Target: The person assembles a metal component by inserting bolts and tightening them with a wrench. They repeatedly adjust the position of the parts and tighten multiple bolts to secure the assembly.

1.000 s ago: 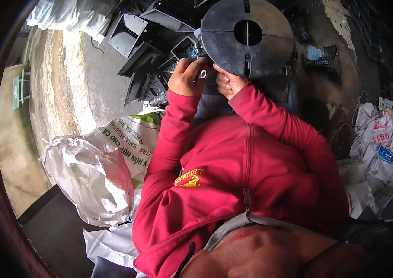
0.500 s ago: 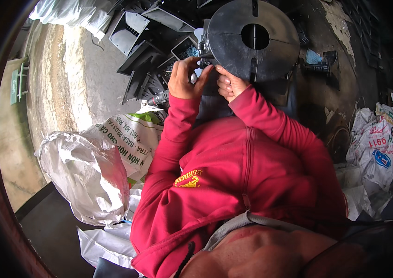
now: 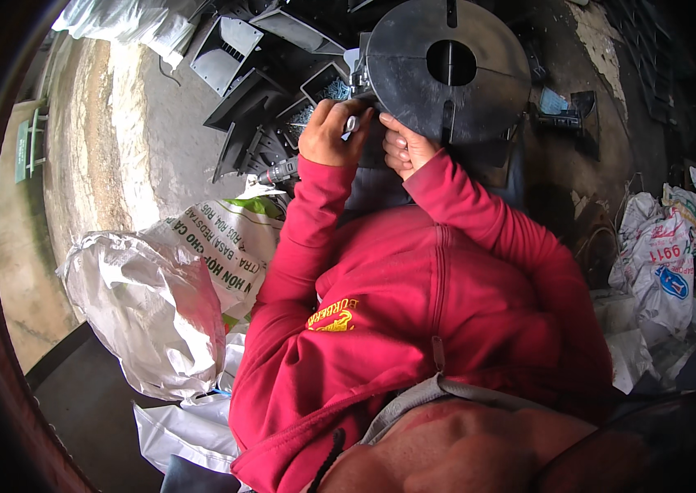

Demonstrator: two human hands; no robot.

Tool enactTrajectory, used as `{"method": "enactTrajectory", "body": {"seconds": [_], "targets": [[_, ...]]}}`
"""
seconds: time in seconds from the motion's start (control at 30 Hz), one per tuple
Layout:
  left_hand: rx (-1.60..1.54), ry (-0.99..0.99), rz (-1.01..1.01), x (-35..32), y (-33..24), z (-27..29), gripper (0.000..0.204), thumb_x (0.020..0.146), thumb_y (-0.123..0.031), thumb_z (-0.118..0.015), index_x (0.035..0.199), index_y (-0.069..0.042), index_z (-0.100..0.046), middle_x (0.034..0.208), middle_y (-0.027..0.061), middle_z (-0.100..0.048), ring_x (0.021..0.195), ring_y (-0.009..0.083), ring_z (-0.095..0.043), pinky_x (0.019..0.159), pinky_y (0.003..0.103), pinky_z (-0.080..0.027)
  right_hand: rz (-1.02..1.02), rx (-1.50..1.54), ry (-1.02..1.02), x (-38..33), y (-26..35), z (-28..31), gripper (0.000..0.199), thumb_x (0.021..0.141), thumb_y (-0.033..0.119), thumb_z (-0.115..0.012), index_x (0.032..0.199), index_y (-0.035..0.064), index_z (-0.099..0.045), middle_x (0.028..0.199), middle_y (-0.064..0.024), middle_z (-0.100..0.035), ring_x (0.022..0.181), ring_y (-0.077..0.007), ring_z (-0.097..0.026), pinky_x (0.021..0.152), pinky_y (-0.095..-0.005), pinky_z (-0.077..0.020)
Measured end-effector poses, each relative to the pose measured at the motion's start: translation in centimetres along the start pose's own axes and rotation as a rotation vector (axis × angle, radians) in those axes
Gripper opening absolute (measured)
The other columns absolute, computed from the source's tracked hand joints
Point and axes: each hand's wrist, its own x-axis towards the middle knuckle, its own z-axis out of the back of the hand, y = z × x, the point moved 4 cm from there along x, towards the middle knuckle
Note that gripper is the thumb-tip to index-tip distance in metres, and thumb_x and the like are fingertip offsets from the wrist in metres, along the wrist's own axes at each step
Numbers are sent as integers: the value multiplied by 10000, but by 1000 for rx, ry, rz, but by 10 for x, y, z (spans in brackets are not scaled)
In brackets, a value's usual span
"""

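A large black round disc [image 3: 487, 94] with a round centre hole and narrow slots lies in front of me, at the top of the view. At its left edge there is a small metal and black fitting [image 3: 359, 78]. My left hand [image 3: 331, 135] is closed beside that fitting, fingertips pinched near the disc's rim. A small white-ended piece [image 3: 352, 124] shows between its fingers; what the fingertips hold is hidden. My right hand [image 3: 410, 149] has its fingers curled and its thumb at the disc's lower left rim, closed on the edge.
Black plastic parts [image 3: 253, 99] are piled at the upper left, with a small tray of bluish screws [image 3: 334, 90] and a power driver [image 3: 280, 171] nearby. White sacks [image 3: 151, 312] lie at the left, more sacks [image 3: 668, 255] at the right. A black piece [image 3: 582, 115] rests right of the disc.
My left hand has drawn its fingers and thumb closer together at the fitting, and the white-ended piece has turned and shifted slightly. My right hand stays at the rim.
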Motion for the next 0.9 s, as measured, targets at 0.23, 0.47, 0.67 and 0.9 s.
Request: {"method": "enactTrajectory", "body": {"seconds": [0.23, 0.47, 0.67, 0.9], "targets": [[-841, 2, 400, -7, 4, 32, 175, 889, -111, -521, 954, 20, -616, 901, 85, -586, 721, 132, -559, 582, 255, -469, 4, 14, -28, -2, 4, -7, 204, 843, 166, -611, 729, 152, -442, 495, 81, -340, 358, -17, -278, 318, -171, -188], [-349, 405, 432, -82, 18, 50, 209, 882, -128, -565, 1035, 5, -616, 794, 39, -567, 735, 114, -545, 640, 209, -441, -21, 0, -7, -3, 3, -7, 199, 841, 160, -617, 740, 140, -446, 498, 80, -344, 367, -10, -287, 328, -161, -197], [-721, 629, 980, -111, 27, 69, 255, 851, -125, -612, 1078, -12, -613, 819, 1, -612, 684, 63, -531, 623, 205, -432, -43, 2, 9, -3, 5, -10, 216, 835, 182, -620, 722, 142, -441, 511, 80, -345, 384, -9, -293, 341, -162, -212], [-712, 724, 806, -110, 34, 34, 210, 917, -229, -515, 969, -34, -576, 626, 31, -591, 536, 80, -514, 517, 206, -392, -18, -36, -20, -5, 6, -10, 244, 827, 186, -620, 689, 149, -423, 507, 79, -340, 383, -16, -287, 348, -168, -206]]}}
